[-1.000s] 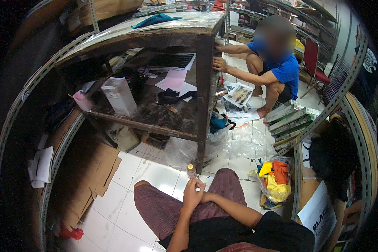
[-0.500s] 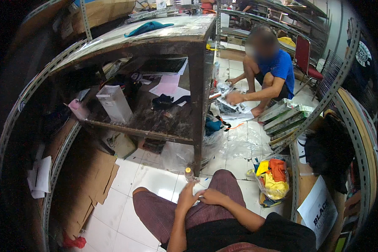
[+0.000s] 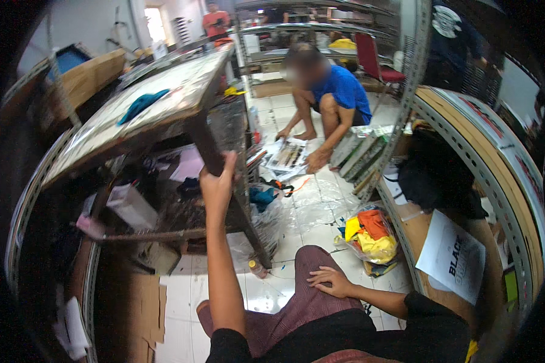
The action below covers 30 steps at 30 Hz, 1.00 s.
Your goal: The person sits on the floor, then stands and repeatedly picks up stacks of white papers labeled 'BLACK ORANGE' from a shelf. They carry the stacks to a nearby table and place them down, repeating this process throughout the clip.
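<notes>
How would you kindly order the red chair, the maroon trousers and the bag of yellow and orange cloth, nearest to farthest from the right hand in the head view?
1. Maroon trousers: directly under the right hand.
2. Bag of yellow and orange cloth: on the floor, ahead and right.
3. Red chair: far ahead, beyond the bag.
</notes>
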{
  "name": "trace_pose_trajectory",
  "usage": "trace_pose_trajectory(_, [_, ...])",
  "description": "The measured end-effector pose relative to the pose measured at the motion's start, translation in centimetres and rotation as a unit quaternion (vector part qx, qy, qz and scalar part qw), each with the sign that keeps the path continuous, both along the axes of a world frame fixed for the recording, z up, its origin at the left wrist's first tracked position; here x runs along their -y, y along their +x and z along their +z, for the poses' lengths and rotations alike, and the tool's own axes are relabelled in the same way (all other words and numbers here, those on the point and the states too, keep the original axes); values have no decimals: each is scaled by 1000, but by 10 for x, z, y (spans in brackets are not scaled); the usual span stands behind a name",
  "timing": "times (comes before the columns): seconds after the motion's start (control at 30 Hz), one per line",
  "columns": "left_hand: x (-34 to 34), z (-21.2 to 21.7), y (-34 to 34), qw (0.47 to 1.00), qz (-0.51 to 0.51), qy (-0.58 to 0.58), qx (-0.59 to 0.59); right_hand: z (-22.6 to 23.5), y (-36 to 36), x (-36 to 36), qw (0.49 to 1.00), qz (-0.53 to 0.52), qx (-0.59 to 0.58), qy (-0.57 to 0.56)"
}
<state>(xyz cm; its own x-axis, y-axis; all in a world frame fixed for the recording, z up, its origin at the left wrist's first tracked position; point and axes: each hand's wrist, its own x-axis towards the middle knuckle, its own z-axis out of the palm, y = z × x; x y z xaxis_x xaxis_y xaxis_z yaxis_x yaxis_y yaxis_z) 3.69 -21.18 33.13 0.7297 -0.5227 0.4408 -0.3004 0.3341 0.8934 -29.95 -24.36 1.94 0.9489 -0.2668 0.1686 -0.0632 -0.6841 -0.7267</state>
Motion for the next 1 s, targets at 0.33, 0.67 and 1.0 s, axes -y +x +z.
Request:
trace_pose_trajectory(0.33, [14,-16,-3,995,-26,-84,-37,22,-68,-33,992,-125,31,-11])
trace_pose_trajectory(0.67, [13,-21,-13,999,-28,-1,-17,132,-139,-86,988,-78,-128,-22])
trace_pose_trajectory(1.0, [-62,-13,-37,917,15,395,-51,353,-143,-107,975,-75,-185,98])
